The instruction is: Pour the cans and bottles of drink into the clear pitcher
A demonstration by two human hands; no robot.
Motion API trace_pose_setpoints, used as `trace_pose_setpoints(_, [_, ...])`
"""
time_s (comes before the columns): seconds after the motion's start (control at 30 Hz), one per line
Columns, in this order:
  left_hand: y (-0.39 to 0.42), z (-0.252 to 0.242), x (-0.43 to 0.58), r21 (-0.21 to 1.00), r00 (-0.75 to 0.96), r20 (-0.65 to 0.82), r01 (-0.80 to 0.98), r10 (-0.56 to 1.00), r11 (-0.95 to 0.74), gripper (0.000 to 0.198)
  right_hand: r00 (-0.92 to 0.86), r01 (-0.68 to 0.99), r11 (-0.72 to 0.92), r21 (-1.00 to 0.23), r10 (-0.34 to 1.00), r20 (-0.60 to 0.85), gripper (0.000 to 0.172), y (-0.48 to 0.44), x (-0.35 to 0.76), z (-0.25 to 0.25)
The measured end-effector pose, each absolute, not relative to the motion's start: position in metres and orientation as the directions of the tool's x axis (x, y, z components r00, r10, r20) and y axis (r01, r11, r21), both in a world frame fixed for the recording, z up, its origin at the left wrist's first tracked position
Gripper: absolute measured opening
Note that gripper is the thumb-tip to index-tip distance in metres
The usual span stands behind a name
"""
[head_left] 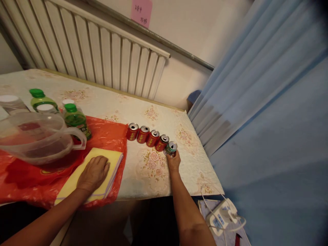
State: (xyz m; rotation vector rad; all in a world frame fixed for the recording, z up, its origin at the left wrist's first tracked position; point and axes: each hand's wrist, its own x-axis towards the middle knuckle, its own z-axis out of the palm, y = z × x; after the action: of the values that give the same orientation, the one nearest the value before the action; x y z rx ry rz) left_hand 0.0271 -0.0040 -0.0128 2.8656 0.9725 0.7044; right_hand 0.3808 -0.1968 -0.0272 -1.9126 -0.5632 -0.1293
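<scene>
My right hand [174, 162] has its fingers round a green and silver drink can [171, 148], which stands at the right end of a row. To its left several red cans with yellow lettering [153, 138] stand upright, close side by side, their tops opened. My left hand [94, 173] rests palm down on a folded yellow cloth [98, 153], fingers loosely bent and not gripping it. Under the cloth lies a red plastic bag [110, 131] spread on the table.
A clear plastic jug [38, 150] with a handle stands on the left. Behind it are green-capped bottles [76, 119] and white-capped containers [11, 104]. A flowered cloth covers the table [159, 177]. A blue curtain [256, 136] hangs right; a power strip [221, 217] lies below.
</scene>
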Motion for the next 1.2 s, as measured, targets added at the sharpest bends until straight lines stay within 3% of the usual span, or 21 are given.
trace_pose_setpoints(0.53, [-0.0041,-0.0120,0.0276,0.172,0.705,0.405,0.566,0.582,-0.806,0.020,0.882,0.442,-0.302,-0.845,0.315,0.349,0.045,-0.1963,0.3780,-0.0236])
trace_pose_setpoints(0.87, [-0.0041,-0.0127,0.0272,0.154,0.705,0.407,0.574,0.581,-0.804,0.021,0.871,0.454,-0.267,-0.850,0.336,0.360,0.061,-0.1958,0.3816,-0.0305])
trace_pose_setpoints(1.2, [-0.0056,-0.0089,0.0278,0.168,0.706,0.406,0.567,0.580,-0.807,0.022,0.867,0.464,-0.280,-0.840,0.336,0.367,0.052,-0.1971,0.3802,-0.0277])
